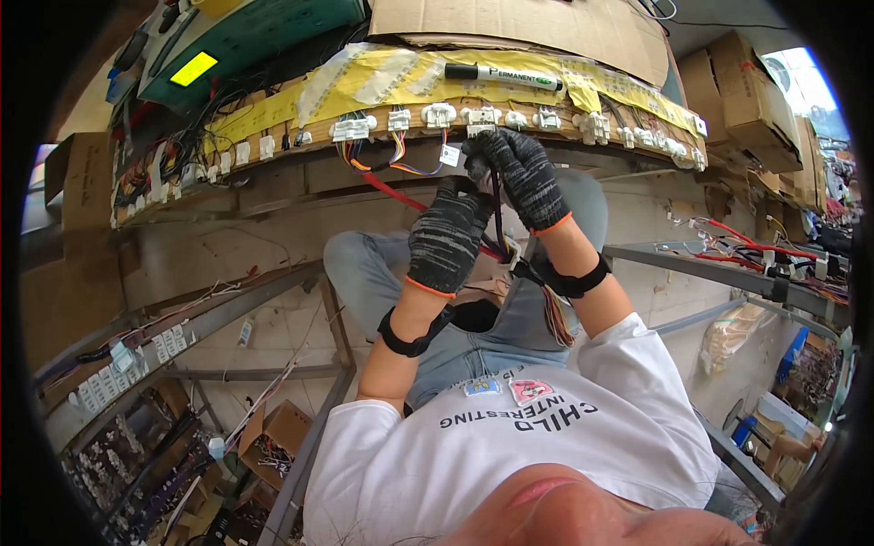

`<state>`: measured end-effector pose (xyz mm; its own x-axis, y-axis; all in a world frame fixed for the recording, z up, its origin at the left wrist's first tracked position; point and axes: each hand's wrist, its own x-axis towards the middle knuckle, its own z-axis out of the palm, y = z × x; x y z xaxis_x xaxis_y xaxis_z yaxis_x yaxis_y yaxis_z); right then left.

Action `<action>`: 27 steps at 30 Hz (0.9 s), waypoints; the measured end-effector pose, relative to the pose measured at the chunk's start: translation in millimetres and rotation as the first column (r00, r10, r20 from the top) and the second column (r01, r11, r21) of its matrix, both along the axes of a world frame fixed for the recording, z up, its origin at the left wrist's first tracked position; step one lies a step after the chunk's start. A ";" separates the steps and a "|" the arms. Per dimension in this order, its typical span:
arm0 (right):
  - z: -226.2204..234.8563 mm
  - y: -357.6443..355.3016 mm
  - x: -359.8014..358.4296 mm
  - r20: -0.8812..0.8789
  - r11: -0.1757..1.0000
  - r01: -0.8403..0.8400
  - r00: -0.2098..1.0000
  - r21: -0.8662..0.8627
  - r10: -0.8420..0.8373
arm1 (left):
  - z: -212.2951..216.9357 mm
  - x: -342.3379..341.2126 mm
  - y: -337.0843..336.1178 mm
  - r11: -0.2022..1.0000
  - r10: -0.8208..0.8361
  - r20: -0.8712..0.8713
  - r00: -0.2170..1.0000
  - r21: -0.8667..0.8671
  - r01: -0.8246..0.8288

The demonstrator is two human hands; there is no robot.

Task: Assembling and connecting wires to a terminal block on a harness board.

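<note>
On my head view, both hands are gloved and close together in front of the bench. Right hand: grip closed, fingers curled down on the dark wires, just below a white connector on the bench edge. Exact fingertip contact is hidden. Left hand: fingers bent, lower and just beside the same wires; can't tell how far its grip is open or whether it has hold of anything. Dark wires run from the right grip down through the gap between the hands. I see a red sleeve passing behind the left hand, and a multicolored wire bundle hanging below the right wrist.
</note>
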<state>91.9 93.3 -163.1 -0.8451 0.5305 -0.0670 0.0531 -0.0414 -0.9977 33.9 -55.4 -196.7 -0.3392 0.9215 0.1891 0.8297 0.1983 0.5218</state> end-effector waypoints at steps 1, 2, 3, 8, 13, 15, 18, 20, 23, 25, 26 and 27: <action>1.4 -1.7 -0.7 -0.020 0.999 0.015 1.000 0.045 -0.014 | -4.6 -2.1 1.1 0.991 -0.014 -0.001 1.000 0.134 0.014; -0.7 -1.0 -0.6 -0.017 0.999 0.020 1.000 0.045 -0.019 | -7.8 -4.0 3.0 0.964 -0.029 -0.004 1.000 0.265 0.029; -4.4 -0.8 -0.7 -0.025 0.997 0.026 0.999 0.076 -0.024 | -8.7 -2.9 3.0 0.965 -0.031 0.000 1.000 0.262 0.030; -21.8 1.7 -1.0 -0.049 0.993 0.057 0.997 0.102 -0.052 | -3.4 3.6 -8.2 0.800 0.389 0.577 0.718 0.175 -0.574; -11.1 3.7 -0.9 -0.014 0.995 0.041 0.999 0.088 -0.040 | -11.8 17.6 -25.6 0.692 0.192 0.813 0.550 0.285 -0.663; -13.2 4.3 0.1 -0.012 0.995 0.039 0.999 0.089 -0.038 | -6.8 20.6 -34.2 0.745 0.121 0.856 0.502 0.256 -0.616; -14.7 2.9 -0.1 0.011 0.995 0.048 0.999 0.091 -0.049 | -23.9 16.7 -48.9 0.879 0.146 0.729 0.669 0.215 -0.426; -11.4 -1.2 -3.1 0.008 0.995 0.099 0.995 -0.028 -0.098 | -22.8 13.8 -43.6 0.865 0.001 0.430 0.903 0.453 -0.216; -19.6 2.2 -0.2 0.043 0.963 0.106 0.992 0.246 -0.120 | -13.2 14.7 -28.4 0.853 0.034 0.404 0.914 0.465 -0.237; -1.8 2.1 0.7 0.017 0.956 0.128 0.990 0.265 -0.138 | 3.6 15.0 -16.5 0.853 0.164 0.304 0.938 0.433 -0.290; -5.6 11.7 9.7 0.000 0.871 0.099 0.994 0.482 -0.113 | 13.0 16.3 -9.5 0.857 0.155 0.305 0.940 0.431 -0.282; 7.2 3.5 17.3 -0.021 0.328 0.092 0.976 0.940 -0.215 | 20.6 14.1 -8.1 0.865 0.175 0.352 0.919 0.391 -0.315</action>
<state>109.2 96.8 -155.9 -0.7631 0.4173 0.4935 0.2432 0.8929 -0.3789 48.0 -63.5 -176.0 -0.6466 0.6484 0.4018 0.5772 0.0716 0.8135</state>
